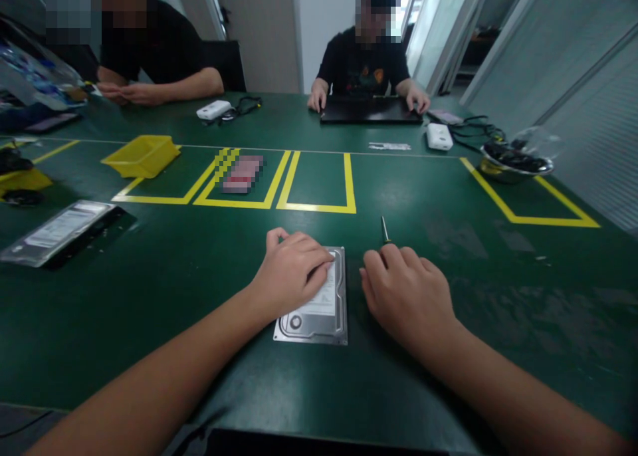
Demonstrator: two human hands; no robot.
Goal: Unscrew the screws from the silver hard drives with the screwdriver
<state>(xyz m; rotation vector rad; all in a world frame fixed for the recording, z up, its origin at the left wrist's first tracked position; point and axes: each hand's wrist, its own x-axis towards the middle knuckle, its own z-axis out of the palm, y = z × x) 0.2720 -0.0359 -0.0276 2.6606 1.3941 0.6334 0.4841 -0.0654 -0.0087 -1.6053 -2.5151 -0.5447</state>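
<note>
A hard drive [326,323], silver with a white label, lies flat on the green table in front of me. My left hand [292,270] rests across its upper left part, fingers bent around it and the thumb over the label. Just right of the drive, my right hand [409,290] is closed around a screwdriver [383,228]. Its thin metal shaft points forward past my knuckles, while the handle is mostly hidden in my fist. The shaft is apart from the drive.
Another hard drive [62,230] lies at left. Beyond are a yellow bin [142,157], yellow tape outlines [316,209] and a metal bowl [516,170] holding dark items. Across the table, one person handles a dark flat panel [371,110]; another person [159,50] sits left.
</note>
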